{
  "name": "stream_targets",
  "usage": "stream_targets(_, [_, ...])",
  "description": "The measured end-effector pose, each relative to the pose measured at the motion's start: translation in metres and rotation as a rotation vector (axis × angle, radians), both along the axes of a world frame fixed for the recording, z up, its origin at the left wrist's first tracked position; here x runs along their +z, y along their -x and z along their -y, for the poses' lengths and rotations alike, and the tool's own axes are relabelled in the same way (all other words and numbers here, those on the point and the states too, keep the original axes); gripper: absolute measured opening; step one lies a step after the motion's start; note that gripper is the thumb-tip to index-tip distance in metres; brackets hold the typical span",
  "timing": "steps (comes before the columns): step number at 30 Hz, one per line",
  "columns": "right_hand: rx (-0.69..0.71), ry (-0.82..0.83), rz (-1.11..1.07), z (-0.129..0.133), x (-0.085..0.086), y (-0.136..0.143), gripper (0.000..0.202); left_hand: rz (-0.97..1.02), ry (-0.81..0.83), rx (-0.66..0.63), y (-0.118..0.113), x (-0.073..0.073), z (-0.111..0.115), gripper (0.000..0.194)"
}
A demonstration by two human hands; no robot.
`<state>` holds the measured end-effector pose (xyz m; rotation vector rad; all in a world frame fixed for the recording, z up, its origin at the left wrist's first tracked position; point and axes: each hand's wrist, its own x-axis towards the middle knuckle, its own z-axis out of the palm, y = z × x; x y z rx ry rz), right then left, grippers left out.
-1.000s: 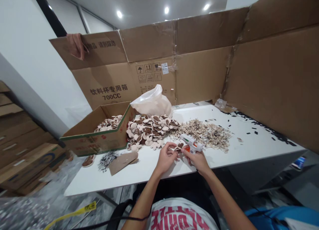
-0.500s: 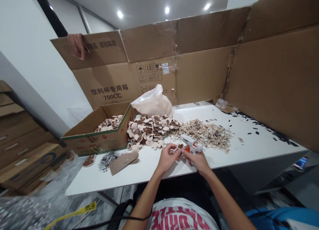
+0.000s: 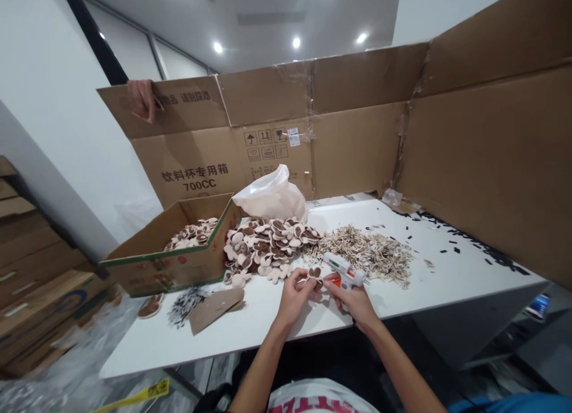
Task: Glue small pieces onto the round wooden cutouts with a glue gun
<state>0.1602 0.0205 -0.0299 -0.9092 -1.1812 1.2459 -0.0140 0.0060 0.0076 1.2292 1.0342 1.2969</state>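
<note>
My left hand (image 3: 295,295) is closed on a small brown and cream felt piece (image 3: 315,274) with rounded lobes, above the near edge of the white table. Close to its right, my right hand (image 3: 353,300) is wrapped round a white and orange glue gun (image 3: 343,269), whose nozzle points to the right. The right thumb and forefinger reach the edge of the felt piece; whether they pinch something small there I cannot make out. Beyond my hands lie a heap of similar felt pieces (image 3: 263,246) and a pile of thin cream strips (image 3: 370,252).
An open cardboard box (image 3: 174,270) holding more felt pieces stands left, beside a white plastic bag (image 3: 272,195). Dark slivers (image 3: 185,303) and a brown card (image 3: 214,309) lie front left. Small black pieces (image 3: 473,246) are scattered right. Cardboard walls (image 3: 357,151) enclose the back.
The view has tilted up slightly. The felt piece is now held more upright in my left hand, with its brown lobes showing. My right hand still has the glue gun.
</note>
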Motion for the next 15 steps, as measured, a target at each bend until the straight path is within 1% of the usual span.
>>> stream_targets(7, [0.032, 0.007, 0.074, -0.002, -0.01, 0.002, 0.055, 0.029, -0.038, -0.027, 0.001, 0.004, 0.002, 0.035])
stream_targets(15, [0.077, 0.035, 0.103, -0.005, -0.017, 0.003, 0.058, -0.009, -0.065, -0.019, 0.003, -0.002, -0.002, 0.031])
